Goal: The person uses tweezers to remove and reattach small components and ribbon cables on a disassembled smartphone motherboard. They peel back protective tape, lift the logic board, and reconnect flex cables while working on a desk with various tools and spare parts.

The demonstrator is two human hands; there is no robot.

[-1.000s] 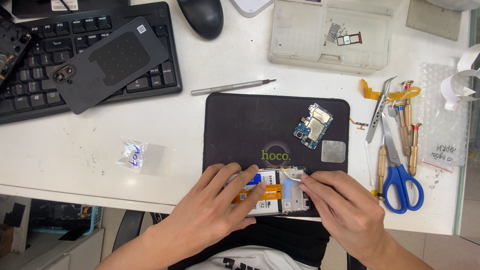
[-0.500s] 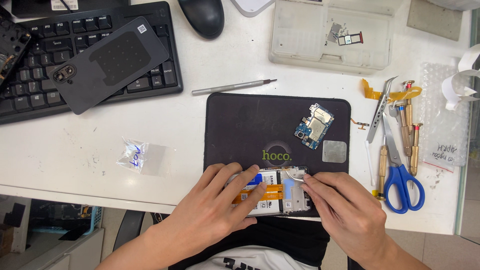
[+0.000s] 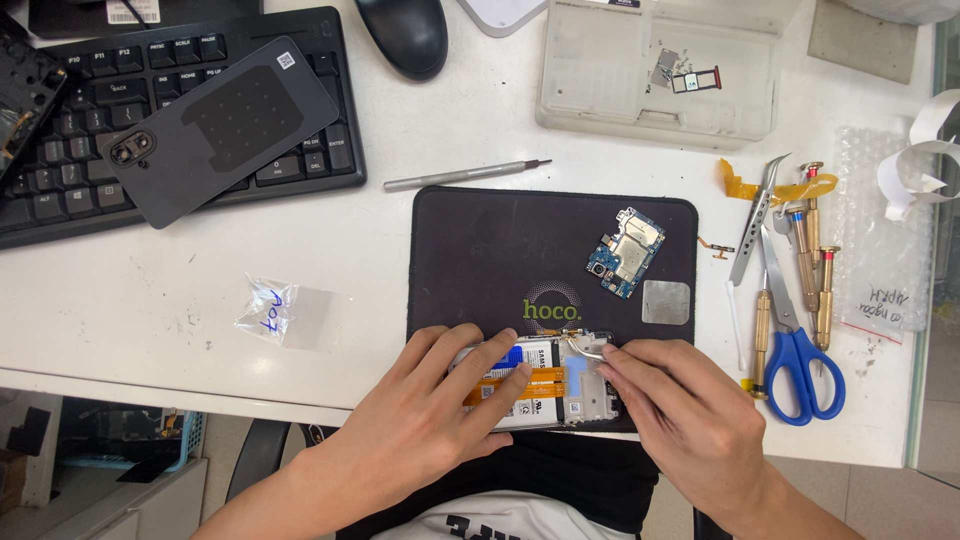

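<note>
Back cover (image 3: 222, 128) off at 10 o'clock, board (image 3: 627, 251) out on mat (image 3: 480, 250); left hand (image 3: 440, 410) spread flat on phone (image 3: 540, 385), right hand (image 3: 685, 415) pinching tweezers (image 3: 585, 347) inside; frame parts left.

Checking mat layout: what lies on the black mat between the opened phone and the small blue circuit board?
In the head view, only bare black mat with a green logo separates the opened phone from the circuit board.
</note>
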